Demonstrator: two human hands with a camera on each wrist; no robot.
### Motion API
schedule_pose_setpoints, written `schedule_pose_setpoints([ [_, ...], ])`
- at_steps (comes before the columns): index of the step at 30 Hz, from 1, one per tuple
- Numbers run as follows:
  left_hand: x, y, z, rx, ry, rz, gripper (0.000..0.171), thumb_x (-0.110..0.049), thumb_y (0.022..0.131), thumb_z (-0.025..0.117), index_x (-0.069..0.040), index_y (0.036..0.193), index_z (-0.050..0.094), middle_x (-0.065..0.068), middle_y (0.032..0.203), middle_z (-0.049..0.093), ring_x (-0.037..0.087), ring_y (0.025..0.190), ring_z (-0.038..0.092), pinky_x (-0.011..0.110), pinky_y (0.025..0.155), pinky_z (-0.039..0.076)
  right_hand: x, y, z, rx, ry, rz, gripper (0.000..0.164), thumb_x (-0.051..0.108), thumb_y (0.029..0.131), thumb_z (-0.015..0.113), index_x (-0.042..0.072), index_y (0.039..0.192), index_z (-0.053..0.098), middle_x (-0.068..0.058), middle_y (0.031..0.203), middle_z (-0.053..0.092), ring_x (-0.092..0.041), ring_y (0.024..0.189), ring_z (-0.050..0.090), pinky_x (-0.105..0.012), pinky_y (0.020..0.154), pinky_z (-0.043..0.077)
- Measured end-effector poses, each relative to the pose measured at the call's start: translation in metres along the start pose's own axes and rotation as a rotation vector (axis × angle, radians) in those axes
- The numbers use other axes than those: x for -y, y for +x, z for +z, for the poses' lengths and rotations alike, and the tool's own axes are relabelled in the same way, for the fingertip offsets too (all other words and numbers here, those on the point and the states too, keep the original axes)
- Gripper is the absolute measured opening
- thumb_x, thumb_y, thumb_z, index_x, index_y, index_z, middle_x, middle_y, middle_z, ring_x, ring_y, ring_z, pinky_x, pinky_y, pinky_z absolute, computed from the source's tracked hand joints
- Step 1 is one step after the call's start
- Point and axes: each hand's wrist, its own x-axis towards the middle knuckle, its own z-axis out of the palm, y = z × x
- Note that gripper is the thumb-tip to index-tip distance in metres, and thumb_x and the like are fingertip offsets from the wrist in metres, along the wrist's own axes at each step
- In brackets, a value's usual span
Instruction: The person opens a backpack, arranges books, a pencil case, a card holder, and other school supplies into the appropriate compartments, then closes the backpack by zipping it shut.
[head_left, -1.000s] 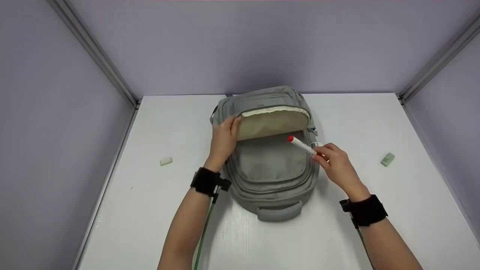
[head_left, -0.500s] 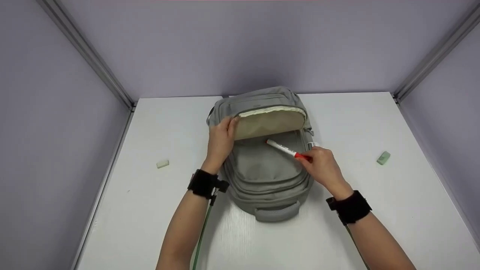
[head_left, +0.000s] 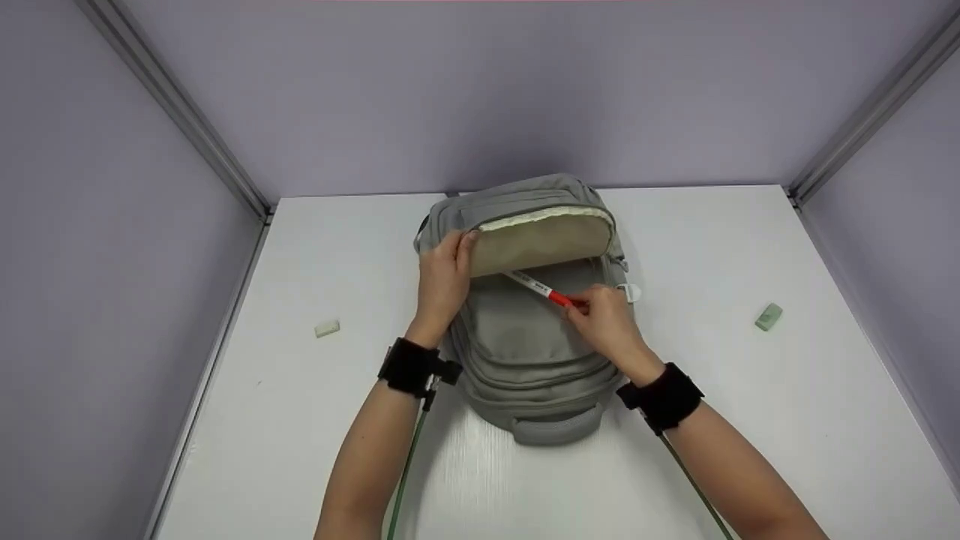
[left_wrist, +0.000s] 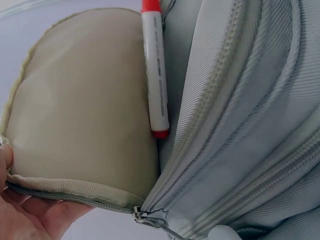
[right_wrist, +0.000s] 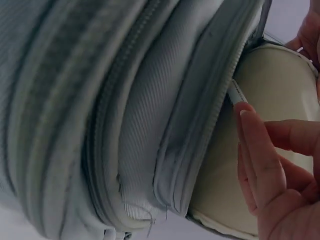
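A grey backpack [head_left: 540, 330] lies on the white table with its front pocket unzipped. My left hand [head_left: 444, 281] pinches the edge of the pocket's flap [head_left: 540, 240], holding it lifted so its beige lining shows. My right hand [head_left: 609, 321] pinches a white marker [head_left: 529, 283] by its red cap end. In the head view the marker's far end is hidden behind the flap. In the left wrist view the marker [left_wrist: 156, 75] lies at the pocket's mouth, its red tip beside the lining. A zipper pull [left_wrist: 150, 218] hangs at the pocket's corner.
A cream eraser-like block [head_left: 327, 328] lies on the table left of the backpack, a green one [head_left: 768, 316] to the right. The carry handle [head_left: 557, 426] points toward the front. Pale partition walls [head_left: 525, 90] stand at the back and sides.
My right hand has moved left with the marker, from beside the backpack to over its open pocket; the marker's tip has gone under the flap. The left hand stays on the flap.
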Motion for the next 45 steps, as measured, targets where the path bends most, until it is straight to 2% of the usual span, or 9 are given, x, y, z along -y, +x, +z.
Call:
schedule_pose_setpoints([
  [11, -0.007, 0.004, 0.000, -0.026, -0.014, 0.015, 0.026, -0.022, 0.104, 0.052, -0.004, 0.092, 0.066, -0.001, 0.062, 0.043, 0.011, 0.053, 0.036, 0.029, 0.053, 0.036, 0.013, 0.014, 0.024, 0.046, 0.024, 0.045, 0.009, 0.006, 0.084, 0.073, -0.002, 0.087, 0.077, -0.006, 0.074, 0.073, -0.013, 0.059, 0.066, -0.026, 0.049, 0.047],
  [17, -0.008, 0.004, 0.001, -0.045, 0.008, 0.031, 0.027, -0.024, 0.103, 0.053, -0.004, 0.093, 0.068, 0.002, 0.064, 0.052, 0.012, 0.054, 0.040, 0.033, 0.054, 0.042, 0.019, 0.014, 0.026, 0.126, 0.099, 0.001, 0.019, 0.003, 0.090, 0.066, -0.004, 0.106, 0.074, -0.008, 0.084, 0.074, -0.016, 0.074, 0.071, -0.031, 0.061, 0.055],
  [23, -0.006, 0.003, 0.001, -0.034, -0.022, 0.020, 0.027, -0.024, 0.103, 0.053, -0.004, 0.092, 0.067, -0.003, 0.063, 0.044, 0.009, 0.053, 0.037, 0.030, 0.053, 0.039, 0.013, 0.010, 0.020, 0.223, 0.095, -0.107, 0.034, 0.002, 0.092, 0.064, -0.004, 0.125, 0.064, -0.015, 0.104, 0.072, -0.024, 0.091, 0.070, -0.038, 0.077, 0.056],
  [26, -0.004, 0.003, 0.000, -0.029, -0.038, 0.010, 0.027, -0.024, 0.103, 0.052, -0.004, 0.092, 0.067, -0.004, 0.062, 0.042, 0.009, 0.051, 0.035, 0.029, 0.052, 0.036, 0.011, 0.008, 0.009, 0.237, 0.110, -0.135, 0.039, 0.001, 0.092, 0.064, -0.006, 0.129, 0.060, -0.018, 0.111, 0.069, -0.028, 0.097, 0.068, -0.040, 0.082, 0.054],
  [31, 0.000, 0.001, 0.001, -0.005, -0.050, -0.020, 0.029, -0.026, 0.104, 0.050, -0.004, 0.097, 0.068, -0.005, 0.060, 0.040, 0.009, 0.051, 0.033, 0.027, 0.051, 0.034, 0.002, 0.005, -0.020, 0.173, 0.093, -0.136, 0.035, 0.003, 0.093, 0.065, -0.007, 0.126, 0.061, -0.022, 0.117, 0.065, -0.032, 0.099, 0.067, -0.044, 0.083, 0.054],
  [36, 0.002, 0.001, 0.001, -0.003, -0.052, -0.029, 0.030, -0.027, 0.104, 0.050, -0.004, 0.098, 0.068, -0.004, 0.062, 0.042, 0.009, 0.053, 0.035, 0.028, 0.052, 0.035, -0.025, 0.006, -0.054, 0.018, 0.030, -0.084, 0.034, 0.000, 0.093, 0.064, -0.007, 0.126, 0.061, -0.023, 0.120, 0.063, -0.035, 0.099, 0.066, -0.048, 0.082, 0.053],
  [41, 0.003, 0.001, 0.000, -0.014, -0.047, -0.034, 0.030, -0.026, 0.104, 0.050, -0.004, 0.099, 0.070, -0.003, 0.063, 0.045, 0.009, 0.054, 0.036, 0.028, 0.053, 0.036, -0.070, 0.009, -0.079, -0.126, -0.107, 0.065, 0.042, 0.002, 0.094, 0.061, -0.003, 0.136, 0.055, -0.027, 0.128, 0.056, -0.042, 0.105, 0.062, -0.056, 0.085, 0.049],
  [45, 0.003, 0.001, -0.001, -0.018, -0.046, -0.039, 0.030, -0.026, 0.104, 0.050, -0.004, 0.096, 0.069, -0.003, 0.063, 0.043, 0.010, 0.054, 0.036, 0.028, 0.052, 0.034, -0.107, 0.008, -0.091, -0.149, -0.257, 0.192, 0.052, 0.007, 0.095, 0.060, 0.001, 0.145, 0.045, -0.033, 0.134, 0.047, -0.051, 0.112, 0.054, -0.062, 0.085, 0.046],
])
